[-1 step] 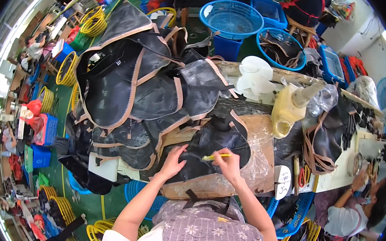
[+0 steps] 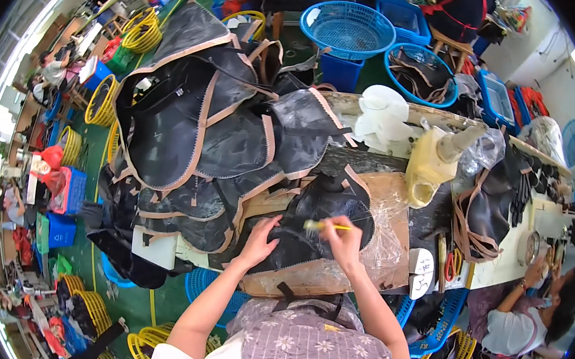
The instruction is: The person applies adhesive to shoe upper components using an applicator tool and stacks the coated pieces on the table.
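Note:
A small brush (image 2: 316, 226) with a yellow handle is pinched in my right hand (image 2: 345, 246), its pale tip over a black sheet piece (image 2: 334, 201) with zigzag-cut edges. On that piece's left part rests my left hand (image 2: 259, 243), fingers stretched out and holding nothing. Beneath the piece lies a brown board (image 2: 392, 210) wrapped partly in clear film. A large heap of similar black pieces (image 2: 235, 143) with tan edge strips covers the table to the left. Whether the brush tip touches the surface is hard to tell.
A yellowish plastic container (image 2: 431, 165) stands right of the board, near white rounded sheets (image 2: 380, 116). Scissors with red-orange handles (image 2: 454, 263) lie beside a white oval pad (image 2: 421, 272). Blue baskets (image 2: 348, 29) stand beyond the table. Another person (image 2: 531, 310) works at right.
My right hand has moved the brush slightly up and to the right over the black piece. The left hand stays in nearly the same place.

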{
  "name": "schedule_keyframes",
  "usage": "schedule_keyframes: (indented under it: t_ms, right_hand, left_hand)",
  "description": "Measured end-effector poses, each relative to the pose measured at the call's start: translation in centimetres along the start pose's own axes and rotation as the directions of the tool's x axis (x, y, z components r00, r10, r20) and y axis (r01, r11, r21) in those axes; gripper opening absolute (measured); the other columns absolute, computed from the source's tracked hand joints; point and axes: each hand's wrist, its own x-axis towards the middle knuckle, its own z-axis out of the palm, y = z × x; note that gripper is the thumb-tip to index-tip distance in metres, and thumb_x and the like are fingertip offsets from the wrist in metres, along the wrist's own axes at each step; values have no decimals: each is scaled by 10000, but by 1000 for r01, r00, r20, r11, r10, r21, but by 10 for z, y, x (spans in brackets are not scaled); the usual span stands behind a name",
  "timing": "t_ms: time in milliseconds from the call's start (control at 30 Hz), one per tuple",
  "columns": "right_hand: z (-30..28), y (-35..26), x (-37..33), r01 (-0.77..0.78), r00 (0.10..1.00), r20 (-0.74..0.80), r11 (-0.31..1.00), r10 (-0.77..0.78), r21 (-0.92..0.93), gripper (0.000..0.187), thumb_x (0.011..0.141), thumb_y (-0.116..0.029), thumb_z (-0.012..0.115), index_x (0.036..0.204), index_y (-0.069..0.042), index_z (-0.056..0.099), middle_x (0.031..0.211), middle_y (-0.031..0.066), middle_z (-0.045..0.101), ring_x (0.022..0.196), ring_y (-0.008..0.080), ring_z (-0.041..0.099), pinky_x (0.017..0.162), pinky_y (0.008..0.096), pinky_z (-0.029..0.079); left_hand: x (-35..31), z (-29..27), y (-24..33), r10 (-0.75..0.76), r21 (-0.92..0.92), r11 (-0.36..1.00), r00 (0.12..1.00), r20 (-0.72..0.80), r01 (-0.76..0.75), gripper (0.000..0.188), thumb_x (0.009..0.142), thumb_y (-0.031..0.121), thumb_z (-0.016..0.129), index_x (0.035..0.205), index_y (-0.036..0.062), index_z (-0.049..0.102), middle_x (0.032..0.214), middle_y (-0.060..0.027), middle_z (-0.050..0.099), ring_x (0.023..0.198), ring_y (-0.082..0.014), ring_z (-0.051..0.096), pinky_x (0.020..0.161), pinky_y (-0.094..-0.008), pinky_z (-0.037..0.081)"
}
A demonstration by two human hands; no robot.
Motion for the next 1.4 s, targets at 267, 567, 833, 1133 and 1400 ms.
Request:
schedule_keyframes:
  t_ms: [267,567,833,1133,1400]
  right_hand:
    - [12,30,-51,216,972,150,936,-180,-278,121,788,-105,688,849,-22,624,751,119,658,645,160,634,616,283,508]
    - [-25,40,-50,32,999,46,965,-21,-261,183,795,-170,677,809,-6,595,670,131,628,603,172,626,591,295,493]
    - [-173,-6,75,59,799,-415,744,-435,-666,122,759,-153,673,859,-93,638,815,156,632,739,318,626,648,379,496]
    - [-189,24,66,56,625,-780,998,-36,-1,318,836,-298,630,768,12,618,578,54,589,476,124,557,432,254,405]
    - [36,27,-57,110,955,293,979,-56,-171,192,838,-185,647,825,1,601,715,57,644,649,108,614,604,255,494]
  left_hand:
    - [-8,6,4,15,65,998,998,-68,-10,642,676,-3,637,1285,69,449,1041,-132,531,1017,-311,507,902,-365,392]
    - [-31,-27,-6,49,197,980,994,-97,-29,666,671,138,718,1277,58,452,1180,-167,507,1103,-360,471,943,-405,381]
    - [-56,-39,-35,17,325,946,997,-74,8,610,516,207,779,1040,36,517,1076,-188,502,1017,-377,476,914,-450,366]
    - [-49,-58,-21,-451,-674,591,874,179,443,474,698,-25,668,1151,-27,530,1022,-76,595,942,-192,565,883,-299,431]
    - [-43,-48,-12,-197,-746,388,839,507,541,606,809,67,604,1371,32,380,1294,-75,505,1165,-174,501,1015,-312,377]
